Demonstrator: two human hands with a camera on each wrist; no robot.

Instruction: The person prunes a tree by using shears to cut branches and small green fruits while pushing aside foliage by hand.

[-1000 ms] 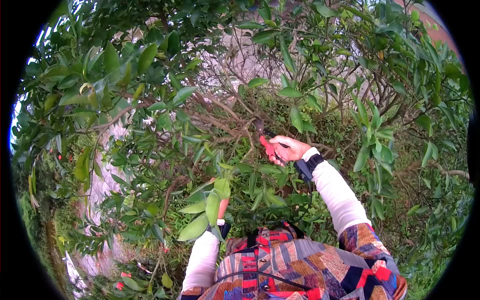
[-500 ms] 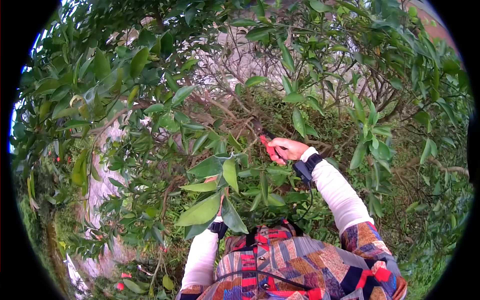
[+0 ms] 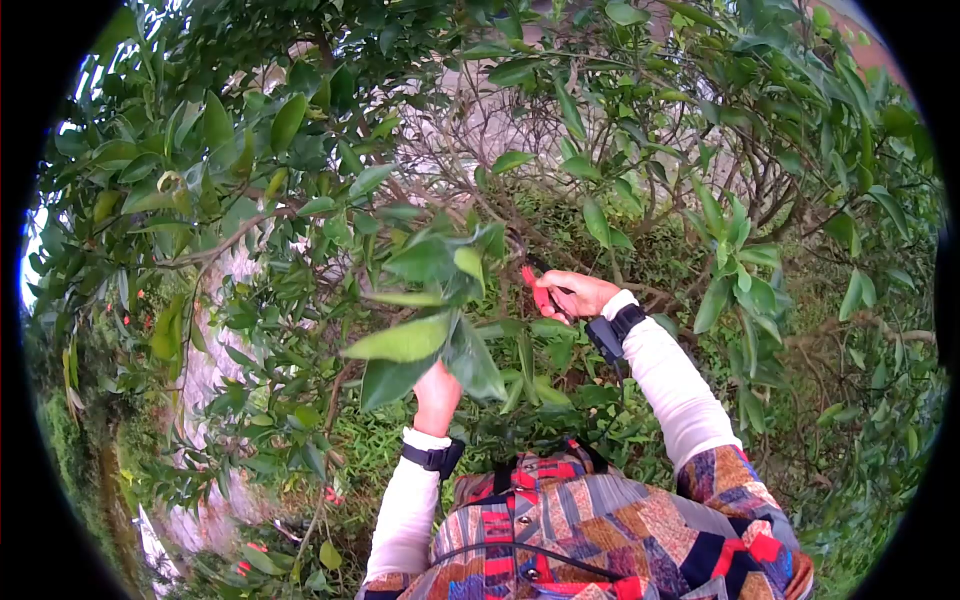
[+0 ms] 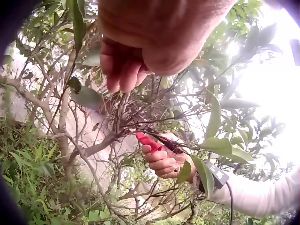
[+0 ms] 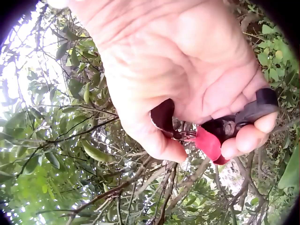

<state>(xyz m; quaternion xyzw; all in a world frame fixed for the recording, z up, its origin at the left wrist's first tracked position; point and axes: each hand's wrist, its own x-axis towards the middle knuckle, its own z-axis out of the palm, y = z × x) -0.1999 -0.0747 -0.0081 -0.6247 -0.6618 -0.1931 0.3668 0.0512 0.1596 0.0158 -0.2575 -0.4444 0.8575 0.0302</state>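
Observation:
My right hand [image 3: 582,296] grips a pair of pruning shears [image 3: 538,290] with red and black handles. In the right wrist view, several fingers curl round the handles of the shears [image 5: 209,143]. The blade end of the shears lies among the bare twigs near the middle of the bush. My left hand [image 3: 437,398] is lower and to the left, partly hidden behind a leafy twig [image 3: 400,338]. Seen from the left wrist, the curled fingers [image 4: 127,77] pinch thin stems [image 4: 123,105], just above the right hand and the red handle.
Dense green foliage [image 3: 290,125] surrounds both hands, with a brown branch [image 3: 235,235] at the left. A leafy shoot [image 3: 740,265] hangs right of the right forearm. A thin cable [image 4: 230,199] runs from the right wrist device. Pale ground [image 3: 215,390] shows through the leaves.
The left hand has come further into view, and the leafy twig in front of it has risen toward the shears. The right hand and shears have barely moved.

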